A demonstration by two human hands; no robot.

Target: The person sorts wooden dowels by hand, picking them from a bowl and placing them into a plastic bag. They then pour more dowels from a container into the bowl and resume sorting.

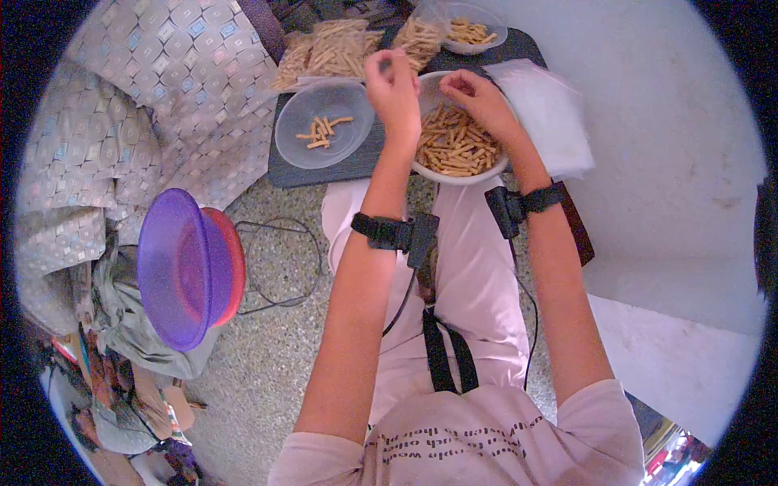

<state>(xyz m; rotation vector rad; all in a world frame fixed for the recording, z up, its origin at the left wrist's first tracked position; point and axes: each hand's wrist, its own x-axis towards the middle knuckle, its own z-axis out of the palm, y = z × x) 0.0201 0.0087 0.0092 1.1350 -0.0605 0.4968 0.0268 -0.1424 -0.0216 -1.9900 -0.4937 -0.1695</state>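
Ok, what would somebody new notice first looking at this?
Probably the white bowl heaped with pale snack sticks, top centre, with the left hand and right hand over it. Next, the purple bowl on its side at left, and the clear bowl holding just a few sticks.

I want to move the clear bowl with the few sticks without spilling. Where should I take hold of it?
Grip the clear bowl by its near rim, coming from the left: it sits upright and open, the left hand and white bowl crowd its right side.
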